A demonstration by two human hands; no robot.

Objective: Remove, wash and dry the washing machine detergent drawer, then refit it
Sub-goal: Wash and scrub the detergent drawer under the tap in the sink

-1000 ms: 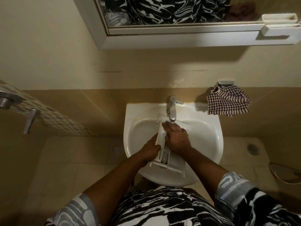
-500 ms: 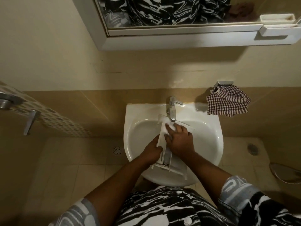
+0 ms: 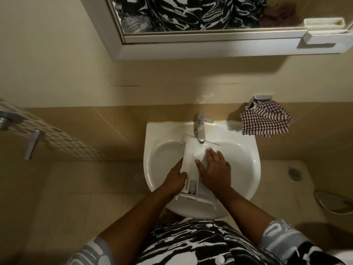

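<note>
You can read no text, label, brand or number anywhere, not even on the detergent drawer.

mirror in white frame, top, reflecting patterned shirt | white tray at the frame's right end | checked cloth hanging from metal holder on wall | door handle far left | floor drain on tiles, second drain at right
</note>
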